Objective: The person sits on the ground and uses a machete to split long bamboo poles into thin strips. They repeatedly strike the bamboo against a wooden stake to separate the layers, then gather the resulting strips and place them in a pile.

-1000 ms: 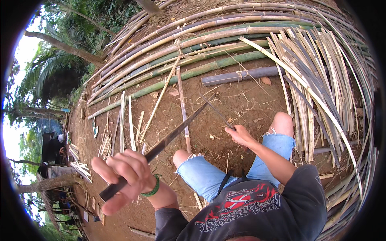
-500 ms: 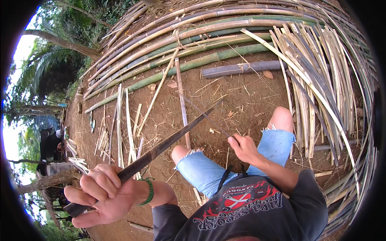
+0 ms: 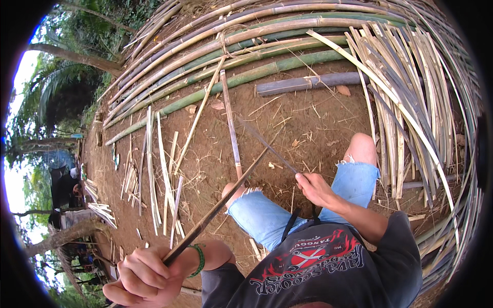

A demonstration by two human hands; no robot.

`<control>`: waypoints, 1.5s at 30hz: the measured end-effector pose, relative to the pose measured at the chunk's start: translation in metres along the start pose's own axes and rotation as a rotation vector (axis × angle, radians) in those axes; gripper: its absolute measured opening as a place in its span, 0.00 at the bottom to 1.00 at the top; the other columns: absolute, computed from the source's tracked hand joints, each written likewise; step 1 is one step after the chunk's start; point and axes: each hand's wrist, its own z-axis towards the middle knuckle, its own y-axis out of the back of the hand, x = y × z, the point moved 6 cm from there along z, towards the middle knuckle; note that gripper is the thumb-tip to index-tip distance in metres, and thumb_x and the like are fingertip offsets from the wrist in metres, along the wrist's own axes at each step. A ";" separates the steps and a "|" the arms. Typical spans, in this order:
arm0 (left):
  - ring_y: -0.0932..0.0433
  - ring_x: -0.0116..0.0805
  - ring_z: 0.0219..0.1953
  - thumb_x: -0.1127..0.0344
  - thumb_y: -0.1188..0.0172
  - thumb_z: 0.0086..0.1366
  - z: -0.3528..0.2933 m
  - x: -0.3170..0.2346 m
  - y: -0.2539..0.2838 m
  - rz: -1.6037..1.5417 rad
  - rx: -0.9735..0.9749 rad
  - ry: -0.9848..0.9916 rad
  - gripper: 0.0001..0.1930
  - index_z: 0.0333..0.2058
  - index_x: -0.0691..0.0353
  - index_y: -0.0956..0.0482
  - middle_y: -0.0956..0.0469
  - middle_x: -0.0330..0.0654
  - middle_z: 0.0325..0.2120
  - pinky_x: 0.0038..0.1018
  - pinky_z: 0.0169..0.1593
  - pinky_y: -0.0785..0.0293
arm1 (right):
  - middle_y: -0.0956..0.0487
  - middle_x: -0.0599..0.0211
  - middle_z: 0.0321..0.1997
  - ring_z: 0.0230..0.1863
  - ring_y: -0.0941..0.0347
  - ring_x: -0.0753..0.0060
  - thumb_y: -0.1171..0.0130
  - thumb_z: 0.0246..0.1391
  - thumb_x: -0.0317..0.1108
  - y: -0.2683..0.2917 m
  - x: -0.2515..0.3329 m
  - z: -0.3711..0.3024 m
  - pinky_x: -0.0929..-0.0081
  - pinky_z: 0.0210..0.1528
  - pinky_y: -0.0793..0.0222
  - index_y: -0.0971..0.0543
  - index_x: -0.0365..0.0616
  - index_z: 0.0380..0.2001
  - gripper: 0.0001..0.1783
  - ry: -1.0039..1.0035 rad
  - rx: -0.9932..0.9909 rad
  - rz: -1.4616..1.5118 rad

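Observation:
At the lower left, my left hand (image 3: 146,274) is closed round one end of a long dark bamboo strip (image 3: 218,206), a green cord bracelet on its wrist. The strip slants up and away to the right, past my knee. My right hand (image 3: 317,190) grips a knife (image 3: 276,152) near my lap. The handle is mostly hidden in the fist. Its long thin blade points up and to the left, blurred toward the tip, and crosses the strip near the strip's far end. Whether blade and strip touch, I cannot tell.
Long bamboo poles (image 3: 226,82) lie across the far side. A heap of split bamboo strips (image 3: 405,118) is at the right. Loose strips (image 3: 154,169) and a short dark pole (image 3: 313,83) rest on the brown dirt ground (image 3: 303,120). Trees stand at the left.
My left hand has moved down and to the right, and the strip now shows its narrower side. My right hand has shifted slightly right, with the knife blade still across the strip.

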 end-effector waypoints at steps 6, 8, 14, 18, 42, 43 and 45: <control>0.45 0.12 0.07 0.32 0.57 0.70 -0.009 -0.005 0.000 0.034 -0.039 -0.055 0.30 0.22 0.52 0.42 0.39 0.27 0.08 0.12 0.13 0.47 | 0.29 0.47 0.15 0.19 0.29 0.43 0.47 0.62 0.43 -0.018 0.109 -0.050 0.59 0.25 0.35 0.23 0.36 0.27 0.19 0.477 0.343 0.099; 0.44 0.16 0.08 0.28 0.60 0.67 -0.008 -0.006 0.001 0.038 -0.028 -0.037 0.32 0.23 0.53 0.40 0.39 0.28 0.09 0.15 0.15 0.46 | 0.27 0.47 0.18 0.20 0.27 0.49 0.46 0.63 0.44 -0.014 0.060 -0.025 0.61 0.27 0.34 0.23 0.35 0.25 0.21 0.388 0.155 0.092; 0.46 0.16 0.09 0.29 0.58 0.68 -0.011 0.007 -0.009 -0.021 -0.008 -0.064 0.30 0.26 0.52 0.36 0.43 0.27 0.10 0.17 0.17 0.47 | 0.27 0.48 0.17 0.22 0.28 0.52 0.54 0.66 0.55 0.017 -0.052 0.040 0.54 0.31 0.34 0.24 0.33 0.23 0.32 -0.026 -0.048 -0.117; 0.44 0.15 0.10 0.30 0.57 0.69 -0.011 0.006 -0.003 -0.006 0.007 -0.057 0.29 0.26 0.51 0.36 0.41 0.27 0.12 0.16 0.19 0.44 | 0.30 0.49 0.15 0.19 0.31 0.53 0.51 0.64 0.48 -0.010 0.064 -0.004 0.59 0.26 0.37 0.25 0.35 0.24 0.25 0.400 0.205 0.035; 0.44 0.18 0.11 0.28 0.60 0.68 -0.011 -0.014 0.034 0.117 -0.086 -0.021 0.31 0.27 0.53 0.37 0.39 0.28 0.12 0.17 0.19 0.45 | 0.29 0.44 0.18 0.21 0.30 0.49 0.51 0.65 0.51 0.006 -0.019 0.073 0.54 0.30 0.37 0.26 0.32 0.23 0.29 0.225 0.046 -0.163; 0.44 0.16 0.09 0.27 0.60 0.67 -0.010 -0.019 0.038 0.147 -0.115 -0.033 0.31 0.25 0.52 0.40 0.39 0.28 0.10 0.15 0.17 0.45 | 0.34 0.47 0.15 0.17 0.37 0.53 0.51 0.65 0.49 0.002 -0.020 0.071 0.56 0.26 0.42 0.30 0.34 0.21 0.27 0.388 0.062 -0.129; 0.45 0.15 0.09 0.25 0.61 0.65 -0.012 -0.023 0.044 0.176 -0.133 -0.008 0.33 0.22 0.52 0.42 0.41 0.28 0.09 0.13 0.16 0.47 | 0.29 0.44 0.18 0.22 0.31 0.50 0.52 0.65 0.51 0.013 -0.064 0.092 0.55 0.30 0.37 0.26 0.34 0.24 0.28 0.252 -0.017 -0.171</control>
